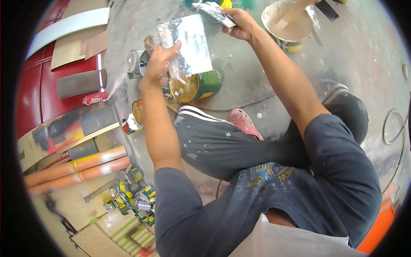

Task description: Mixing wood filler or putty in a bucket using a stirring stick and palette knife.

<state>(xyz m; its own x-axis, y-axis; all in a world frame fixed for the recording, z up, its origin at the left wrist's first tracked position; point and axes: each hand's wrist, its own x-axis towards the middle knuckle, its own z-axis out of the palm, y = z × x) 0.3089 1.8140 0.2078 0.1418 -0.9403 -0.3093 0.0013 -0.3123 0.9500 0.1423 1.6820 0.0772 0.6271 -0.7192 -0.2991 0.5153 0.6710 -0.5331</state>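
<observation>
My left hand is closed round the edge of a broad, shiny metal plate. Brownish paste is smeared along the plate's left side, near my thumb. To the right and farther off, my right hand grips a flat metal scraper, tilted and streaked with pale residue. The two tools are apart. A large green and yellow can lies on its side just below the plate, partly covered by it. Beyond my right hand stands an open tub of beige paste with a wide tool in it.
I am seated low over a grey concrete floor. Small tins stand by my left wrist. On the left are red panels, a spray can, orange tubes and a heap of used cans. A hose crosses the floor.
</observation>
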